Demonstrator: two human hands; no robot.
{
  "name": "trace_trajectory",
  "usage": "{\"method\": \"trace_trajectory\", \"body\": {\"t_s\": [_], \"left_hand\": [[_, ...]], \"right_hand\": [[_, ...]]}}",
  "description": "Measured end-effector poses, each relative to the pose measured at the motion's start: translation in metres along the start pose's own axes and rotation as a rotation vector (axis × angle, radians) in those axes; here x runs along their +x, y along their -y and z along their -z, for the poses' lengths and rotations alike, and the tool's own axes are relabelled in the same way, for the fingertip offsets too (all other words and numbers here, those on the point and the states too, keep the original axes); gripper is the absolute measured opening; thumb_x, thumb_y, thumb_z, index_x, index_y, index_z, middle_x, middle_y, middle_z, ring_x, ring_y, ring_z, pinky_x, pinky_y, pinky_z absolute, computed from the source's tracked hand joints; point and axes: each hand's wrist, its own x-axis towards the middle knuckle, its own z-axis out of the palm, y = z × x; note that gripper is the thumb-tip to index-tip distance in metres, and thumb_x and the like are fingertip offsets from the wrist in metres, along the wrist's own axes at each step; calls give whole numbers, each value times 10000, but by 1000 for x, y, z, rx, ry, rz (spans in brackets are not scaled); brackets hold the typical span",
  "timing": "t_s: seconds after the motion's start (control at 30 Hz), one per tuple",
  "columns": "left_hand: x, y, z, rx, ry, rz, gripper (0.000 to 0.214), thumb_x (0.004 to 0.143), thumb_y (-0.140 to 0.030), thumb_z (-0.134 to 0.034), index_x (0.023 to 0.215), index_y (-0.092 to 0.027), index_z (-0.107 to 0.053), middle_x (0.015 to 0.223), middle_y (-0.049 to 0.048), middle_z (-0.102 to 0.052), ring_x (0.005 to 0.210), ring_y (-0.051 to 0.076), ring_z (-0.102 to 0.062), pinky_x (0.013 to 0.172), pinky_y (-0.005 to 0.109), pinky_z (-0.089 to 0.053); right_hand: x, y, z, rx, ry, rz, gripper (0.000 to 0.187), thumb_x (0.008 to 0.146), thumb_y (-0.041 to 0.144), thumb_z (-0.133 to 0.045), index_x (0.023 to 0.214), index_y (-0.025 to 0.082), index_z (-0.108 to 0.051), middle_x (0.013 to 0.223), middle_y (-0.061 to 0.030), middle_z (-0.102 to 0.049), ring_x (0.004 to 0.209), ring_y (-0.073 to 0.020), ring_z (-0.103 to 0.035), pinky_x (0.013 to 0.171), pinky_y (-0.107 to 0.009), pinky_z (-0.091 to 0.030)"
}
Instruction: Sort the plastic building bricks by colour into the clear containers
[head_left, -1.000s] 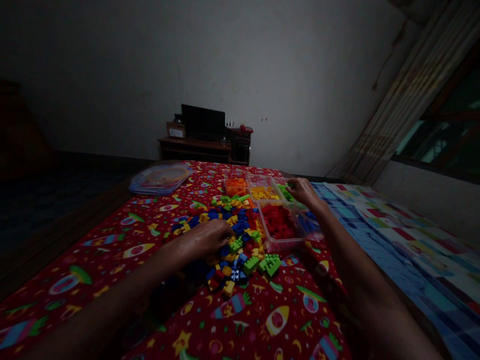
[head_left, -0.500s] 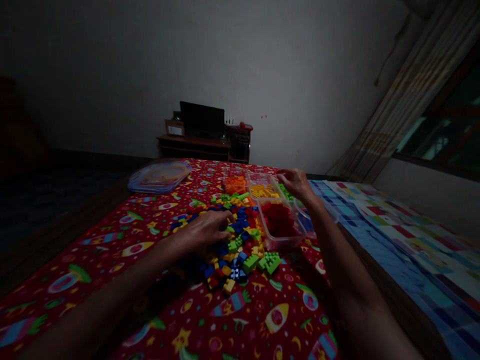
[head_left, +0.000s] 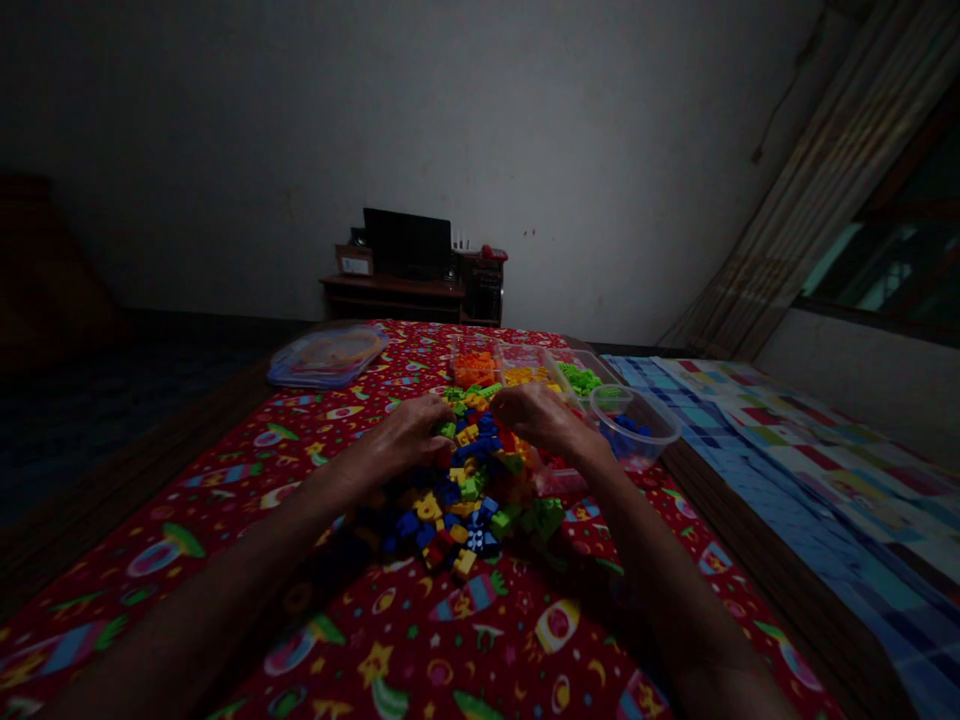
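Observation:
A heap of small plastic building blocks [head_left: 472, 485] in blue, yellow, green and red lies on the red patterned cloth. At the heap's left side is my left hand [head_left: 409, 432], its thumb and fingers closed around a green building block [head_left: 448, 429]. My right hand [head_left: 538, 415] reaches over the heap's right side, fingers bent down and drawn together; their tips are too dark to show what is between them. Behind my right wrist, a clear container of red blocks [head_left: 562, 482] is mostly covered.
Clear containers hold orange blocks [head_left: 475, 370], yellow blocks [head_left: 526, 376] and green blocks [head_left: 578, 379] behind the heap. A round clear tub [head_left: 660, 425] with blue blocks stands at right. Stacked lids [head_left: 326, 355] lie back left. Beyond are a desk with a monitor [head_left: 407, 243] and a checked bedspread [head_left: 787, 470].
My right hand has come back from above the green-block container to the heap, moving left and nearer. My left hand has shifted slightly and now has a green building block at its fingertips.

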Motion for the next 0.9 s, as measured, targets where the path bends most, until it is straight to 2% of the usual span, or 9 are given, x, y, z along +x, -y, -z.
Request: {"method": "trace_trajectory", "body": {"t_s": [0.1, 0.2, 0.27, 0.37, 0.5, 0.6, 0.7, 0.8, 0.9], "left_hand": [[-1, -4, 7, -44, 16, 50, 223, 783, -337, -576, 914, -173, -650, 876, 36, -639, 784, 184, -580, 703, 273, -446], [-2, -12, 10, -64, 58, 53, 249, 782, -364, -569, 931, -194, -673, 891, 30, -672, 800, 188, -602, 714, 267, -454], [-2, -18, 11, -57, 99, 49, 266, 770, -359, -579, 953, -195, -682, 908, 37, -683, 812, 193, -617, 722, 269, -460], [-3, -27, 12, -48, 195, 37, 284, 741, -307, -599, 987, -194, -685, 935, 45, -694, 856, 204, -634, 751, 267, -463], [-6, -31, 16, -42, 237, 27, 335, 745, -302, -590, 1055, -199, -662, 1030, 51, -689, 937, 206, -626, 801, 260, -455], [-7, -24, 19, -36, 215, 70, 373, 750, -369, -592, 1076, -199, -653, 987, 45, -692, 881, 195, -629, 746, 244, -461], [-6, -14, 17, -65, 201, 106, 383, 734, -399, -604, 1058, -206, -668, 871, 17, -689, 759, 176, -622, 638, 224, -448], [-3, -9, 11, -163, 161, 169, 419, 702, -437, -629, 1048, -204, -671, 772, -5, -670, 694, 176, -611, 582, 229, -433], [1, -14, 4, -395, 153, 281, 520, 686, -483, -630, 1113, -188, -623, 662, -18, -647, 622, 176, -606, 539, 242, -437]], "right_hand": [[-8, 9, 2, -142, 184, -52, 193, 799, 117, -498, 726, 130, -676, 618, -19, -580, 510, -66, -403, 505, -220, -251], [-15, 20, 1, -220, 314, -26, 159, 800, 193, -547, 798, 151, -700, 716, -56, -638, 592, -106, -506, 526, -222, -292], [-17, 25, -1, -248, 347, -2, 188, 796, 227, -581, 928, 171, -703, 858, -85, -674, 721, -147, -578, 576, -223, -342], [-18, 30, -4, -219, 369, 64, 304, 803, 251, -606, 1099, 203, -658, 991, -90, -676, 871, -182, -608, 666, -233, -392], [-18, 36, -17, -195, 406, 132, 332, 790, 272, -641, 1115, 202, -649, 1024, -89, -664, 930, -192, -609, 715, -244, -413], [-18, 37, -30, -232, 389, 153, 260, 795, 260, -630, 1034, 165, -672, 1018, -107, -657, 932, -196, -605, 717, -251, -409], [-16, 33, -35, -183, 325, 147, 218, 799, 261, -624, 989, 166, -674, 927, -83, -663, 848, -173, -599, 665, -242, -382], [-11, 24, -32, -48, 187, 98, 159, 810, 242, -604, 929, 156, -664, 800, -47, -642, 710, -132, -561, 589, -224, -339], [-5, 18, -31, 113, 17, 53, 154, 818, 190, -570, 942, 132, -639, 766, -34, -625, 649, -110, -527, 566, -210, -331]]}}
